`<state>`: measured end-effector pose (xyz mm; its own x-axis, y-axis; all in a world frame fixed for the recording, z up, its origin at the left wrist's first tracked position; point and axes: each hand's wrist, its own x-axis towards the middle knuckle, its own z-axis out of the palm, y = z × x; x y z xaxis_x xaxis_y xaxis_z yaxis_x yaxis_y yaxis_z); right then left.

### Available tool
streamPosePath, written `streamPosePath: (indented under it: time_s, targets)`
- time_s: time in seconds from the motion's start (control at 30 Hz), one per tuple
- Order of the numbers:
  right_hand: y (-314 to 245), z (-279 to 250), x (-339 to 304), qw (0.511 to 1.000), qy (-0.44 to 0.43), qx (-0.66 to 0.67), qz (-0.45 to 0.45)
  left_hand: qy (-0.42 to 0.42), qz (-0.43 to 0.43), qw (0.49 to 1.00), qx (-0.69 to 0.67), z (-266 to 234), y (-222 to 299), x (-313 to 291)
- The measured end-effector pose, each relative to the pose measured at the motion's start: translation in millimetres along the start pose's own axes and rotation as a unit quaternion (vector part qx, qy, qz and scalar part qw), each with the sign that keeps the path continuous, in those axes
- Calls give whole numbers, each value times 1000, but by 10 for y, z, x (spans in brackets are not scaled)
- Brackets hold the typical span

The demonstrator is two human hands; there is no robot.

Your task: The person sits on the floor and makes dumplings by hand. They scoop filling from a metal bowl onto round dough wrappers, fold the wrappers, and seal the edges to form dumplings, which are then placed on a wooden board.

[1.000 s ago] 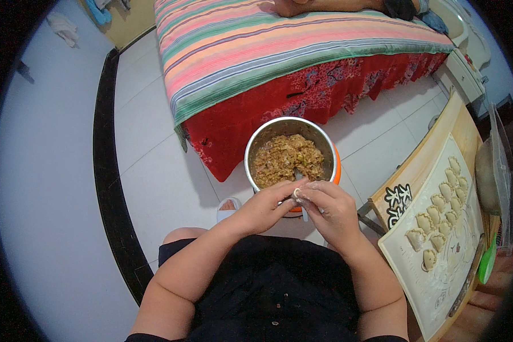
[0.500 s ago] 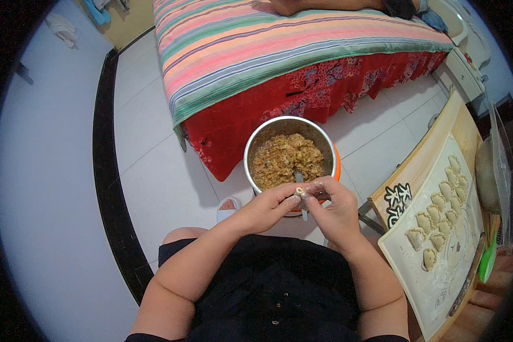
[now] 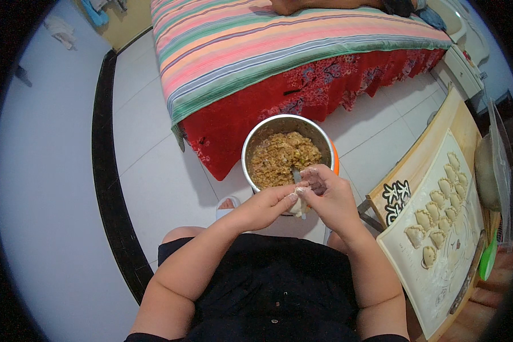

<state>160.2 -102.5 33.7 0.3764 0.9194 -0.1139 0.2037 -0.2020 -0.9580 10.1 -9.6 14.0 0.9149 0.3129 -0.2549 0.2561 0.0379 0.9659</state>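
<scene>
Between my two hands is a pale dumpling [image 3: 298, 207], mostly hidden by the fingers. My left hand [image 3: 268, 206] pinches its edge with thumb and fingertips. From the other side my right hand [image 3: 329, 194], dusted with flour, closes thumb and fingers on the same piece of dough. Just beyond the hands stands a steel pot [image 3: 248, 149] of brown minced filling [image 3: 284, 153]. A metal utensil handle [image 3: 296, 174] sticks out of the filling, close to my fingers.
On my right, a low wooden table [image 3: 425, 148] carries a floured white mat [image 3: 404, 251] with several shaped dumplings [image 3: 433, 212]. A green-handled tool [image 3: 488, 259] lies at its edge. Ahead is a bed [image 3: 211, 62] with a striped cover; a person's leg [image 3: 336, 5] rests on it.
The dough has turned in my hands, and more of its pale body shows beneath the fingers. My right fingers have lifted and shifted slightly.
</scene>
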Motion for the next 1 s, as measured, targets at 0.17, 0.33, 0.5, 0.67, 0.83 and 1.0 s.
streamPosePath:
  time_s: [0.17, 0.33, 0.5, 0.67, 0.83, 1.0]
  targets:
    - [61, 54, 13, 998, 8, -51, -39, 7, -1, 1000, -8, -13, -17, 27]
    - [124, 74, 49, 991, 84, 96, -46, 53, 16, 990, -128, -39, -108, 78]
    - [-29, 57, -17, 997, 50, 47, -30, 71, 18, 987, -146, -40, -107, 105]
    - [56, 84, 11, 992, 52, -60, -94, 87, 2, 983, -159, 31, -5, 73]
    - [82, 113, 3, 992, 82, -14, -90, 107, 6, 976, -190, -1, 5, 76]
    - [96, 111, 7, 987, 70, -73, -124, 109, 6, 982, -155, 12, 16, 53]
